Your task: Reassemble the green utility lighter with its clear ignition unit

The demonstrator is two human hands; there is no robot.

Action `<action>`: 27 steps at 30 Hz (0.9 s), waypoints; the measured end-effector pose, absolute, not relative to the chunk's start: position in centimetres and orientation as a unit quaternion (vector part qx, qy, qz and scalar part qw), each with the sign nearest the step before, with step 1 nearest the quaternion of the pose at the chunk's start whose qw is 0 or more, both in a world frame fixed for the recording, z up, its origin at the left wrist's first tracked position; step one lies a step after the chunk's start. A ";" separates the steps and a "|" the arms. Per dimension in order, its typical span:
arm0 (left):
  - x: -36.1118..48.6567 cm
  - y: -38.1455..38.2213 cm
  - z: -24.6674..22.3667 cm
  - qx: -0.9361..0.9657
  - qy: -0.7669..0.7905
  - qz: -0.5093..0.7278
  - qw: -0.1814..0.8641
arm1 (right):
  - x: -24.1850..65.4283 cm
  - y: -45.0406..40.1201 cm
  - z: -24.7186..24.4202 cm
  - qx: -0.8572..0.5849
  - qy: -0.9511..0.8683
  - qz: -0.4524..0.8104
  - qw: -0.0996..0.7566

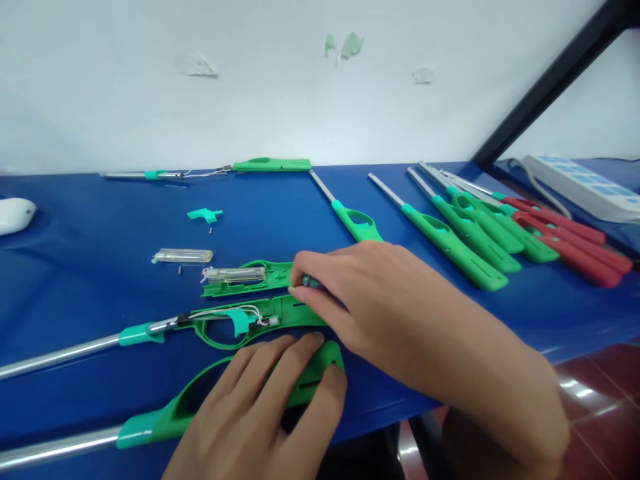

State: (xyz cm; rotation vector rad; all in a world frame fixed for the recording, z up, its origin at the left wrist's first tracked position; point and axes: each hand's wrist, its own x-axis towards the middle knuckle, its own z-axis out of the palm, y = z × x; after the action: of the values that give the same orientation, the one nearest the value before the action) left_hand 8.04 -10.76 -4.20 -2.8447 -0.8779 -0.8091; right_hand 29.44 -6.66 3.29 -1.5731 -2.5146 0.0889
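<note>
while left hand (265, 417) holds it, green lighter (169, 420), silver-tubed

Right hand's (370, 290) got its fingertips (300, 265) in a tight pinch lol, bare forearm (480, 357) slanting across; left hand (260, 413) sits lower, palm down, fingers bent.

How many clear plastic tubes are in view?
2: one clear plastic tube lies on the blue tabletop; the other, to its right, lies in the upper open green plastic half-shell. Closed green plastic handles may hide more.
</note>
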 end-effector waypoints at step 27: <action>8.1 -10.1 -4.5 -0.907 -0.274 -0.306 0.093 | 29.4 -7.2 6.0 -0.601 -0.690 0.022 0.403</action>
State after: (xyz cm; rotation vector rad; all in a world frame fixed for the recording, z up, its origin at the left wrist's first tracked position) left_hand 8.05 -10.05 -4.46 -2.6927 -0.8139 -0.9073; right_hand 29.36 -7.17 6.03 -1.5187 -1.7422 0.0567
